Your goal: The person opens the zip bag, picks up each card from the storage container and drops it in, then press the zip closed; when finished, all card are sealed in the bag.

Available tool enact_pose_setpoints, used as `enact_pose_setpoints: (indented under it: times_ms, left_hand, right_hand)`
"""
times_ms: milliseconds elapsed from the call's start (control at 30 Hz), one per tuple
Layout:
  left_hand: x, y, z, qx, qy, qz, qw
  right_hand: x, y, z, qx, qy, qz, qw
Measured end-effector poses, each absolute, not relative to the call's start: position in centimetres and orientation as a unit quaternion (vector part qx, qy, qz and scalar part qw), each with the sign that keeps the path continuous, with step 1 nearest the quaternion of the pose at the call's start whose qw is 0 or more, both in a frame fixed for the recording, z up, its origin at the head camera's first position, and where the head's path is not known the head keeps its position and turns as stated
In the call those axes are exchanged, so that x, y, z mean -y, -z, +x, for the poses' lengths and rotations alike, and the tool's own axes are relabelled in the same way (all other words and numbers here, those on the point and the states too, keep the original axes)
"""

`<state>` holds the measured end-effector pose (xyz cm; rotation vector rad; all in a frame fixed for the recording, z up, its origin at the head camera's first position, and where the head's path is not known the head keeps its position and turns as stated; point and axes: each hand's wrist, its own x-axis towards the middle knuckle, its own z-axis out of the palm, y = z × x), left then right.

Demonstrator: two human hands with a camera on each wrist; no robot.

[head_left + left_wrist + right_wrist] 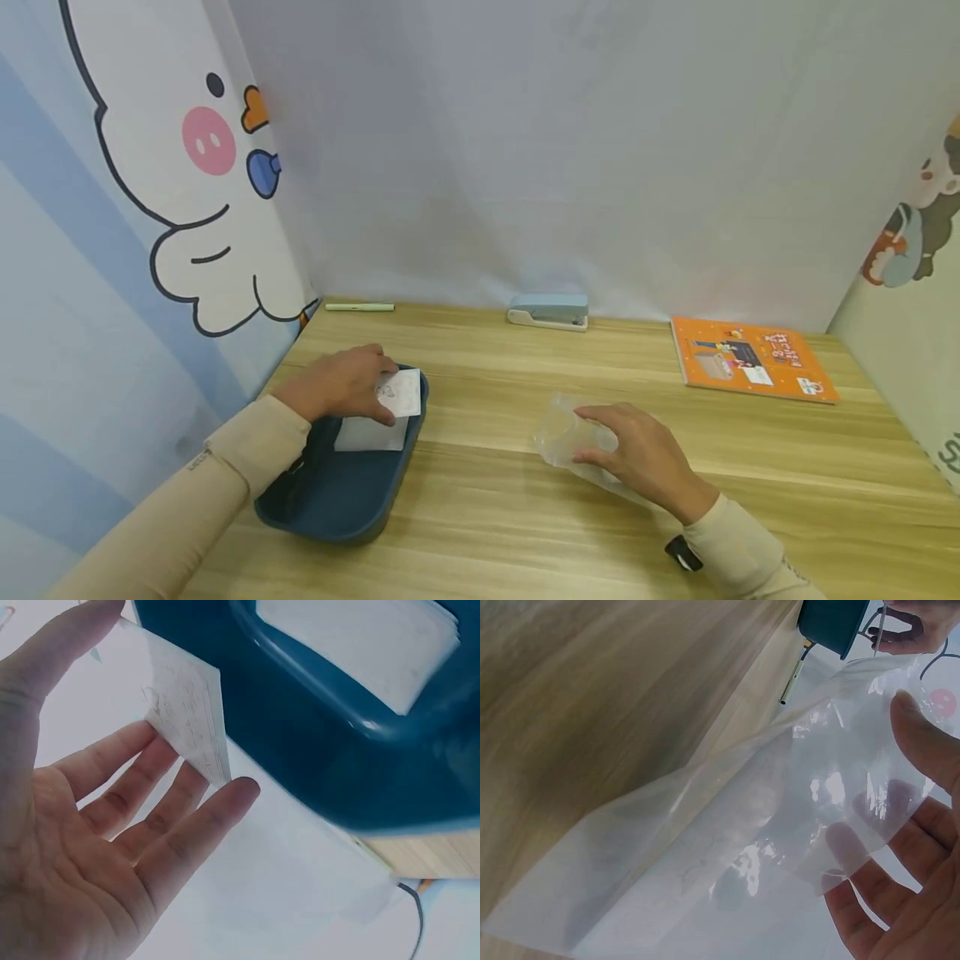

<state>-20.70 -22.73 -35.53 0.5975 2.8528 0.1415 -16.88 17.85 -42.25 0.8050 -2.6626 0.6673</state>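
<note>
While a rectangular white printed paper [402,392] is pinched by the left hand [341,385], a clear plastic bag [557,435], well rightward of it, is gripped by the right hand [647,450].

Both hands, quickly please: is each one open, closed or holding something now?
Left hand: holding small white printed paper.
Right hand: holding a clear plastic bag between thumb and fingers.

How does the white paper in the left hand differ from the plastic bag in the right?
The white paper is opaque and bears printing; the plastic bag is see-through and shiny. The paper looks small and flat, while the bag is larger and bends in a loose curve. Both are hand-held.
</note>
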Motion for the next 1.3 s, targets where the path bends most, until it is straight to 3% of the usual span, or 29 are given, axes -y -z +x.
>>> enact_pose_setpoints:
  times_ms: [167, 1300]
  left_hand:
    - [21.0, 35.5, -20.3, -0.965, -0.051, 0.225, 0.123]
    - [9.7, 36.0, -19.4, -0.934, 0.019, 0.355, 0.032]
  right_hand:
    - [-17.8, 42.3, -16.9, 0.921, -0.229, 0.281, 0.141]
    - [-17.0, 42.0, -17.3, 0.921, -0.229, 0.283, 0.137]
